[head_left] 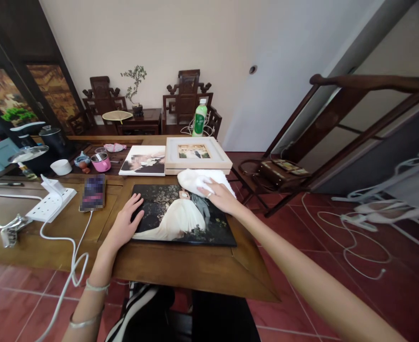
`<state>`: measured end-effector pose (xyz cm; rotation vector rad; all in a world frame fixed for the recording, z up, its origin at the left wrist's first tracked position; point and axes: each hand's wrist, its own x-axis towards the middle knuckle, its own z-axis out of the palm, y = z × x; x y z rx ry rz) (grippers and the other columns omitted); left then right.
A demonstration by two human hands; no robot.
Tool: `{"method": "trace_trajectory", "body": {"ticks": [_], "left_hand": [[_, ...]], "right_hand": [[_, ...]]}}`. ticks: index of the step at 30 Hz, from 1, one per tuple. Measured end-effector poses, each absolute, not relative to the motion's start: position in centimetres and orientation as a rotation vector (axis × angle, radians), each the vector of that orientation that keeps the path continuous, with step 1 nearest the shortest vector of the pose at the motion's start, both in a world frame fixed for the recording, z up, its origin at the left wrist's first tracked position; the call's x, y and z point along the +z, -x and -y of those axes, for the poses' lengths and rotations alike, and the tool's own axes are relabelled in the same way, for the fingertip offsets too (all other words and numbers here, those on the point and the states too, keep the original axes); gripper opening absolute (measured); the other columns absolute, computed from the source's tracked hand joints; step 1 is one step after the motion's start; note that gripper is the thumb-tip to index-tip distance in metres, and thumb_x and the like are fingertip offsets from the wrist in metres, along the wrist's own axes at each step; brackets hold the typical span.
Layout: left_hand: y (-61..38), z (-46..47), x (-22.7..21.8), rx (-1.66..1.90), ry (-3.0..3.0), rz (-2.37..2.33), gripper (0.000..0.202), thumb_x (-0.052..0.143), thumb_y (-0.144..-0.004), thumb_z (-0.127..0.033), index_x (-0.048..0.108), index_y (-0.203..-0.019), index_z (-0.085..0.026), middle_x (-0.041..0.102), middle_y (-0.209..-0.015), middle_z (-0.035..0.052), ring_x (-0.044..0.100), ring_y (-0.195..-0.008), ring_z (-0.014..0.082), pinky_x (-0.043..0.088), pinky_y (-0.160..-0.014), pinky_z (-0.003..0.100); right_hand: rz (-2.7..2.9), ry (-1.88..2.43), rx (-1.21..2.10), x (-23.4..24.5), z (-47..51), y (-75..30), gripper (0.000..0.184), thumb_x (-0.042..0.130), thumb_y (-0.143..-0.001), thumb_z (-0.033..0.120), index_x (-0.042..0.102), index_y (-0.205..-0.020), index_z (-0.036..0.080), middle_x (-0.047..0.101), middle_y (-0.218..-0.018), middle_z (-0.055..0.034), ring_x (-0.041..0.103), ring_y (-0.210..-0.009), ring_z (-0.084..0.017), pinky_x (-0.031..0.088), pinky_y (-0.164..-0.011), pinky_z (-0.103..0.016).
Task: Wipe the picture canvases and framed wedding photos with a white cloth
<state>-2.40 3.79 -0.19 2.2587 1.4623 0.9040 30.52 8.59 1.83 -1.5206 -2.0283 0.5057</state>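
A glossy dark photo panel [166, 209] showing a couple lies flat on the wooden table [195, 270] in front of me. My left hand [126, 223] rests on its left edge with the fingers spread flat, holding nothing. My right hand [221, 195] presses down on a white cloth [198, 179] at the panel's upper right corner, fingers laid over the cloth. Just behind stand a light wooden framed photo [197, 154] and a white-edged photo print [143, 161].
A phone [93, 192] on a white cable lies left of the panel, beside a white power strip [51, 204]. Farther back are a pink cup [100, 162], a white bowl [61, 166] and a green bottle [200, 118]. Cables [352, 232] trail on the red tiled floor at right.
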Motion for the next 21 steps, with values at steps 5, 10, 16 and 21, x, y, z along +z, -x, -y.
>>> {"method": "trace_trajectory", "body": {"ticks": [5, 10, 16, 21], "left_hand": [[2.3, -3.8, -0.1, 0.906, -2.263, -1.463, 0.048, 0.042, -0.094, -0.04, 0.055, -0.13, -0.011, 0.045, -0.145, 0.0147, 0.034, -0.14, 0.0242, 0.027, -0.116, 0.046], [2.1, -3.7, 0.0, 0.911, -2.262, -1.471, 0.048, 0.042, -0.093, -0.04, 0.056, -0.128, -0.011, 0.045, -0.145, 0.0154, 0.036, -0.139, 0.0256, 0.028, -0.115, 0.047], [2.2, -3.5, 0.1, 0.901, -2.278, -1.459, 0.047, 0.042, -0.093, -0.04, 0.056, -0.129, -0.013, 0.045, -0.146, 0.0139, 0.035, -0.139, 0.0258, 0.028, -0.115, 0.048], [2.3, -3.6, 0.1, 0.893, -2.292, -1.45, 0.048, 0.042, -0.094, -0.04, 0.055, -0.13, -0.012, 0.044, -0.146, 0.0149, 0.034, -0.14, 0.0256, 0.028, -0.115, 0.048]], "right_hand": [[2.258, 1.36, 0.39, 1.6, -1.0, -30.4, 0.029, 0.044, -0.092, 0.034, 0.07, -0.097, 0.021, 0.049, -0.144, -0.0063, 0.036, -0.138, -0.032, 0.028, -0.114, -0.056], [2.396, 1.267, 0.321, 1.5, 7.8, -30.2, 0.021, 0.051, -0.089, 0.028, 0.066, -0.078, 0.018, 0.037, -0.151, -0.0086, 0.019, -0.144, -0.035, 0.035, -0.109, -0.059], [2.527, 1.142, 0.345, 2.6, 8.2, -29.7, 0.016, 0.052, -0.086, 0.022, 0.066, -0.08, 0.017, 0.044, -0.147, -0.0131, 0.033, -0.139, -0.034, 0.031, -0.112, -0.057], [2.37, 1.283, 0.366, 3.0, 0.5, -29.7, 0.03, 0.042, -0.093, 0.031, 0.07, -0.096, 0.019, 0.053, -0.14, -0.0092, 0.04, -0.135, -0.032, 0.035, -0.11, -0.053]]}}
